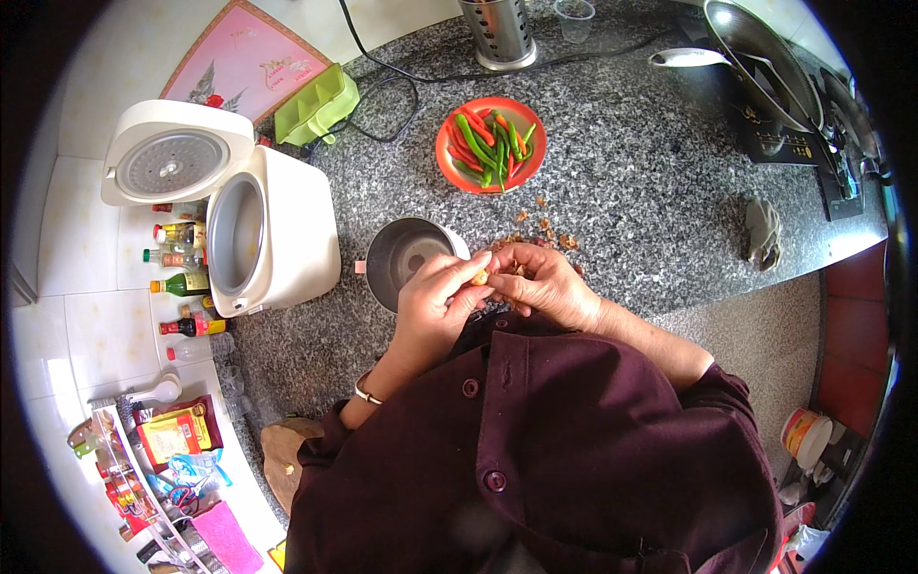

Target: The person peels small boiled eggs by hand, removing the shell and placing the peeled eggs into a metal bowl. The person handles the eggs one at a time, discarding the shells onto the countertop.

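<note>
My left hand (436, 293) and my right hand (543, 285) meet in front of my chest. Between their thumbs and fingertips they pinch a small orange-brown clove or bulb (480, 277), partly covered by the fingers. Just beyond my left hand stands a grey metal pot (391, 251) with a pale pink handle. Reddish-brown papery skins (566, 242) lie scattered on the counter by my right hand. Farther off, an orange-rimmed bowl (539, 147) holds red and green chilli peppers (495, 147).
A white rice cooker (305, 229) with its lid (172, 154) raised stands left, near several bottles (183, 283). A black cord (459, 76) crosses the speckled counter (609, 143) behind the bowl. A frying pan (760, 57) rests far right; a crumpled cloth (762, 233) lies near the right edge.
</note>
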Available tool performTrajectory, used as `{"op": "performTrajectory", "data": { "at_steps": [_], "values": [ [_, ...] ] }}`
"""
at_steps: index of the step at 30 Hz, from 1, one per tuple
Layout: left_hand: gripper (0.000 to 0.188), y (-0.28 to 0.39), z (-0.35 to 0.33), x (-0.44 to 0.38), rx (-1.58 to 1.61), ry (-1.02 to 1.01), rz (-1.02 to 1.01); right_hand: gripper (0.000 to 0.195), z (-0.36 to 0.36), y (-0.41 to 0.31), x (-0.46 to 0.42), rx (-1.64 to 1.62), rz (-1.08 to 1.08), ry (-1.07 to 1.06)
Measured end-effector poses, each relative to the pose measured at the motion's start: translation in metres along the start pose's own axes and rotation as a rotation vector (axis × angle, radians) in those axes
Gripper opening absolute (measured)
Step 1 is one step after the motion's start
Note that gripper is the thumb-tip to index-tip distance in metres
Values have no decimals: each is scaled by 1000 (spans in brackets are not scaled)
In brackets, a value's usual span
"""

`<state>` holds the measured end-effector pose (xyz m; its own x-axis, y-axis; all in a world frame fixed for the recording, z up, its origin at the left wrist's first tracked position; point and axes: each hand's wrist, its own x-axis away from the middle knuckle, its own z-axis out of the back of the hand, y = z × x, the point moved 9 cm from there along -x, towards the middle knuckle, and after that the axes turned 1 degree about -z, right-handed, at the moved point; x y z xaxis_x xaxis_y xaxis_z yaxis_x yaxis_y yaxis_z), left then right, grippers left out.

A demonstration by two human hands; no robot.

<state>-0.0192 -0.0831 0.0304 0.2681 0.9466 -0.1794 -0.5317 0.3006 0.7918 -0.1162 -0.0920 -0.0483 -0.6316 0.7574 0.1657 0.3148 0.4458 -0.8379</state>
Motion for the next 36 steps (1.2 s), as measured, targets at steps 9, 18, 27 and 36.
{"op": "performTrajectory", "data": {
  "at_steps": [9,18,27,36],
  "values": [
    [34,26,-8,1,-356,-34,-234,14,-2,4,2,-40,-58,38],
    [30,4,2,2,69,97,-4,14,-1,4,0,-126,-5,8],
    [25,20,2,-3,-110,31,-169,20,-5,-7,4,43,-70,-52],
    [20,19,-6,-1,-138,12,-199,18,1,-3,5,146,-8,81]
  ]
}}
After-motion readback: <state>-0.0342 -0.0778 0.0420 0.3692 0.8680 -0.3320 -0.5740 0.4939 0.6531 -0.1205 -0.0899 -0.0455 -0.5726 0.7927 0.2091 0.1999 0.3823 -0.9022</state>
